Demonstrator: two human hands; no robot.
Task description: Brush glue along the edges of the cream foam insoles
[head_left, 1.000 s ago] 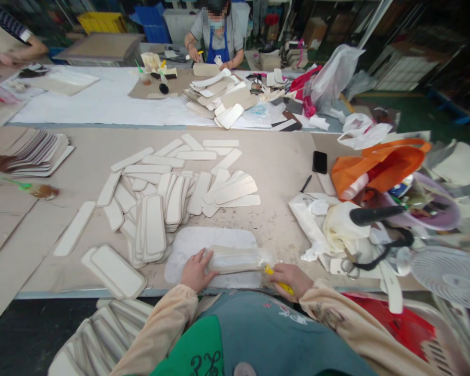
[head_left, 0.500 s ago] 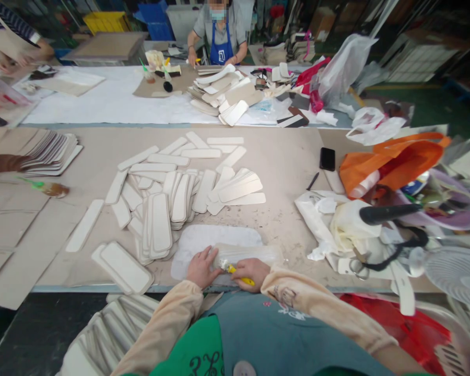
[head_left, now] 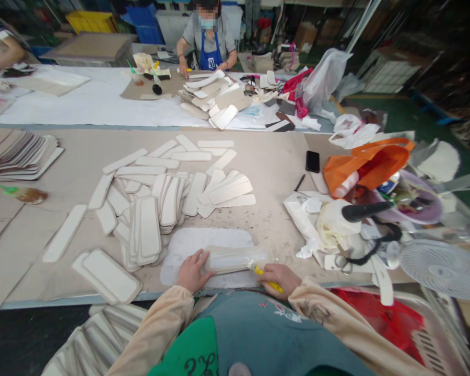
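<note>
A long pale strip lies on a white work pad at the table's near edge. My left hand rests on the strip's left end, fingers spread and pressing it flat. My right hand is closed around a yellow-handled brush, whose tip touches the strip's right end. A heap of similar cream strips lies just beyond the pad.
Right of the pad sit crumpled white cloths, scissors, a black phone, an orange bag and a small fan. A person in a blue apron works at the far table. More strips are stacked below the table's edge.
My right hand with the brush went left along the strip to its left end, then came back to its right end. My left hand stayed on the strip's left end.
</note>
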